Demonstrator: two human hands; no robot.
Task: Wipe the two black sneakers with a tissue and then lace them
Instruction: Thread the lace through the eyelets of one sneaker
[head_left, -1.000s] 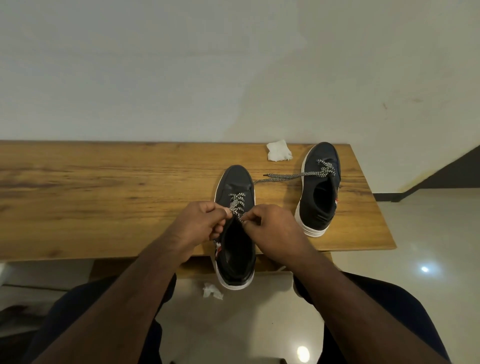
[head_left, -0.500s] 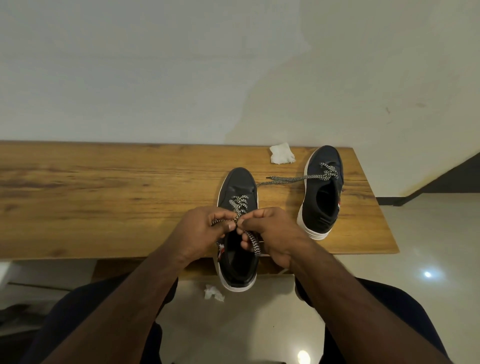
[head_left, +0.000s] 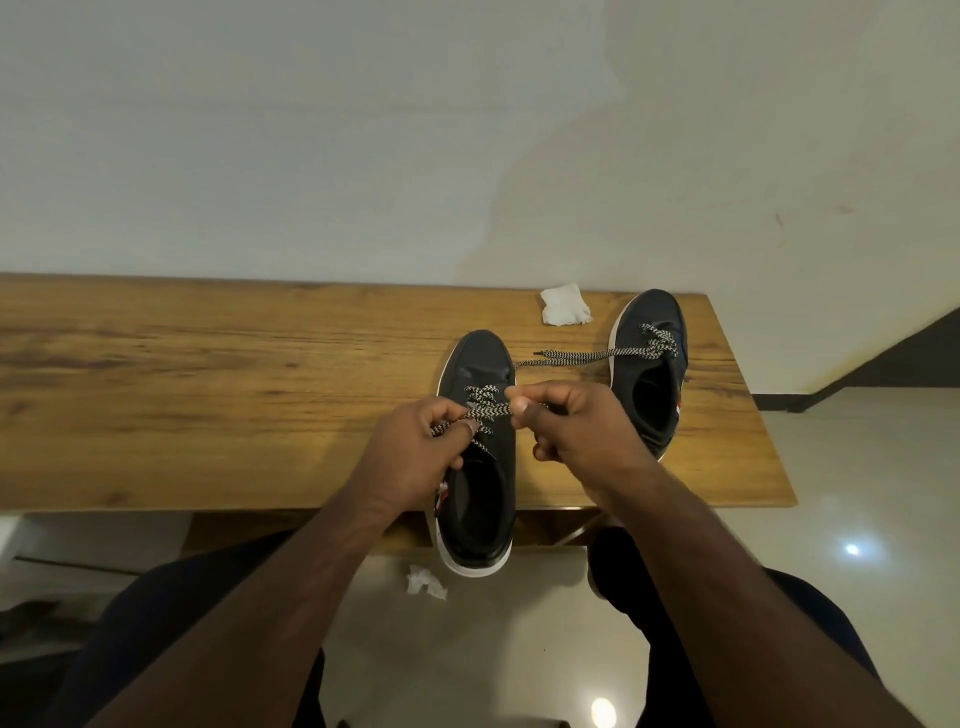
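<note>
At the table's (head_left: 208, 415) front edge, the near sneaker's (head_left: 480, 488) lace (head_left: 485, 410) is being pinched by both the left hand (head_left: 410, 457) and the right hand (head_left: 576, 431); the far sneaker (head_left: 649, 374) is being left only part-laced.

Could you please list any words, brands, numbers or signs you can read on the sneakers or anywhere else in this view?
None can be read.
Near sneaker: a small red and white mark on its side, too small to read.
Far sneaker: a similar mark, also unreadable.
Tissue: blank.
</note>
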